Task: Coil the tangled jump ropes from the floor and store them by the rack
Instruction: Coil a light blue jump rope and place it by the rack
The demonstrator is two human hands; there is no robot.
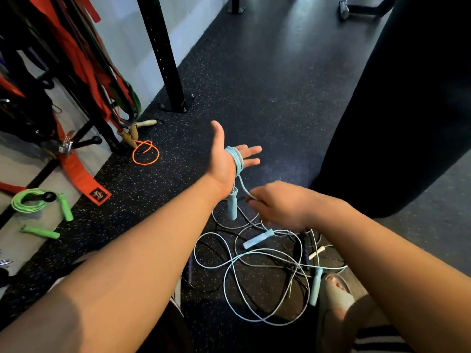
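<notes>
My left hand (221, 161) is held out flat, palm up, fingers straight and thumb spread wide. It serves as the spool: several snug turns of the pale blue rope (238, 161) lie round the palm, and one of its handles (232, 206), a smooth blue plastic cylinder, hangs free just below my wrist. My right hand (277, 205) is just beside it and a little lower, fingers curled, pinching the single strand that leads off the coil. I judge I am midway through coiling this rope. The next move calls for carrying that strand up over the palm for another turn while slack feeds out of the tangle (293, 268) directly beneath my hands. The cord is thin, slick and springy, so I expect it to slide easily but to spring loose if I let the tension drop. Below, its loose loops cross thin black cords, and those crossings look likely to snag. Lying in the heap are another blue handle (258, 239), a third blue handle (316, 286) touching my sandalled foot (336, 289), a dark ribbed handle (298, 247) and a small white one (316, 252). The speckled rubber floor (254, 85) carries all of it. Along its left edge, by the wall, a green rope (25, 201) sits neatly coiled, and an orange rope (145, 154) with wooden handles lies in a loop near the black perforated rack upright (163, 54). A matt black punching bag (407, 110) stands to my right.
</notes>
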